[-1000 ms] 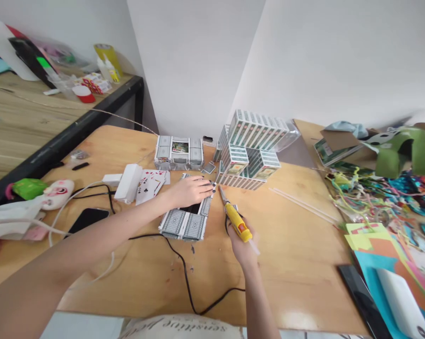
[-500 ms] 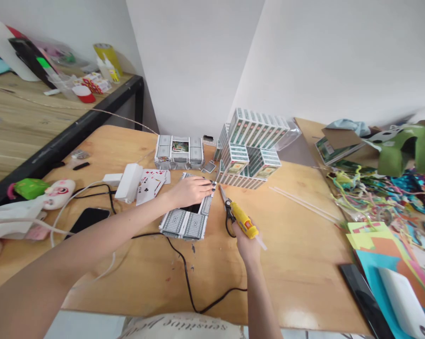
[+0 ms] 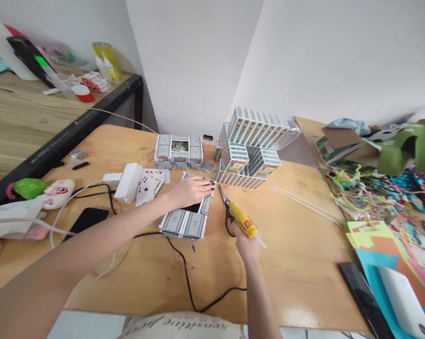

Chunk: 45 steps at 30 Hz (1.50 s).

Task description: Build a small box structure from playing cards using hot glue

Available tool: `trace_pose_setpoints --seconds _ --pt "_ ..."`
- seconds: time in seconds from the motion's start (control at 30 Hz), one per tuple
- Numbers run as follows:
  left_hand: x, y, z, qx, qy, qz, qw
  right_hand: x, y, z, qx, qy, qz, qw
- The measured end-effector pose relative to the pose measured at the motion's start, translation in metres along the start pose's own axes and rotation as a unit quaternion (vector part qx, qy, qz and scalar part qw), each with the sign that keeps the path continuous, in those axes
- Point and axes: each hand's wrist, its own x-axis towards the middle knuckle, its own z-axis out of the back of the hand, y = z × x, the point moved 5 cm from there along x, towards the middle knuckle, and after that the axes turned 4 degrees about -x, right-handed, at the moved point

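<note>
My left hand [image 3: 192,190] lies over the upper part of a flat structure made of playing cards [image 3: 187,223], its fingers close together along the right edge; whether they grip it is hard to tell. A yellow glue gun [image 3: 243,220] with a clear stick out of its back is in my right hand [image 3: 248,242], nozzle towards the upper left. Scissors [image 3: 228,207] lie beneath the gun's front. Behind the structure stands a second card-covered piece [image 3: 179,151]. Stacked card boxes [image 3: 247,148] rise to its right.
Loose playing cards [image 3: 149,184], a white power strip [image 3: 128,182] and a phone [image 3: 88,221] are on the left. A black cable [image 3: 187,273] curves across the front. Two glue sticks [image 3: 304,204], coloured paper [image 3: 381,254] and a power bank [image 3: 406,301] lie right.
</note>
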Motion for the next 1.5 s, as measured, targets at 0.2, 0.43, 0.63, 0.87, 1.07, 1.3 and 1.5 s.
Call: trace_pose_setpoints --seconds 0.2,0.43,0.63,0.87,1.07,1.3,1.5 --pt "0.0 0.0 0.0 0.001 -0.001 -0.003 1.0 0.003 -0.003 -0.003 0.002 0.01 0.003 1.0" --pt "-0.002 0.004 -0.001 -0.038 -0.003 0.011 0.999 0.002 0.0 -0.002 0.002 0.014 0.003 1.0" --pt "-0.002 0.003 0.001 -0.046 0.012 0.035 0.998 0.001 0.0 -0.003 0.01 0.035 -0.008 0.999" --pt "-0.013 0.004 0.012 -0.084 0.019 0.087 0.992 0.0 0.004 0.001 0.003 0.037 -0.018 0.999" --pt "-0.032 -0.009 0.048 -0.135 -0.063 0.292 0.945 0.003 -0.003 0.003 0.01 0.022 -0.018 1.0" --pt "-0.034 -0.022 0.028 -0.173 0.014 0.466 0.867 0.006 -0.01 -0.004 0.023 0.034 -0.008 0.999" --pt "-0.03 -0.021 0.015 -0.232 0.068 0.521 0.819 0.005 -0.018 -0.011 0.011 0.059 -0.029 0.998"
